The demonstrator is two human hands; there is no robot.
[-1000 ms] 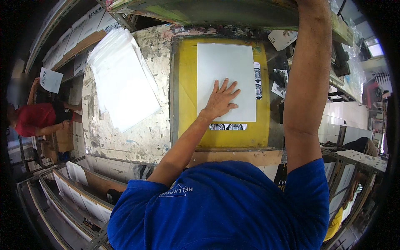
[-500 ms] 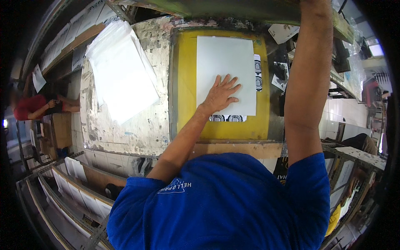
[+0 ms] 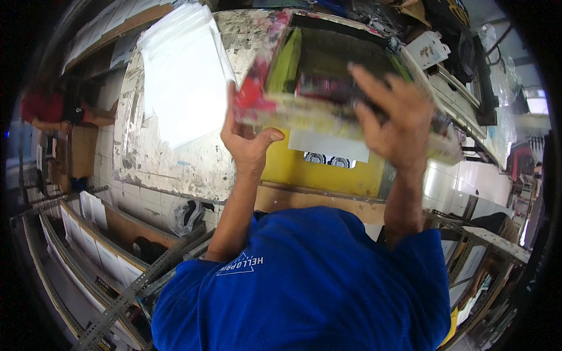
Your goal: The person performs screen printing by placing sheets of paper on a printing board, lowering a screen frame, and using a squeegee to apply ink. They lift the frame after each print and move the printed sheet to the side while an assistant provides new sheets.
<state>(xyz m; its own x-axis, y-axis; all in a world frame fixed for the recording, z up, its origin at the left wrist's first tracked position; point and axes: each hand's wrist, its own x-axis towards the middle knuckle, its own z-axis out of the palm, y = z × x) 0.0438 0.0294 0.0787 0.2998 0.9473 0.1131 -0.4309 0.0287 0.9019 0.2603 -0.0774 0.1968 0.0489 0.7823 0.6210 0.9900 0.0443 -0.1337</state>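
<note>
A screen printing frame (image 3: pixel 281 108) with paint-stained edges hangs tilted over the yellow printing base (image 3: pixel 328 175), blurred by motion. My left hand (image 3: pixel 247 149) is at its near left corner, the thumb below the near edge and the fingers up along the left side. Over the frame's right part, my right hand (image 3: pixel 401 120) is smeared by motion, its fingers spread apart. Beneath the frame a white sheet (image 3: pixel 316 143) lies on the base, mostly hidden. A strip with black round emblems (image 3: pixel 329 159) peeks out below the sheet.
A fanned stack of white sheets (image 3: pixel 184 82) lies on the stained table (image 3: pixel 170 175) to the left. Metal racks (image 3: pixel 111 286) stand at the lower left. A person in red (image 3: pixel 50 108) is at the far left. Clear plastic wrap (image 3: pixel 497 99) hangs at the right.
The frame has swung down over the base from the far side. My left hand has left the white sheet for the frame's corner. My right hand has come down from its far, raised reach.
</note>
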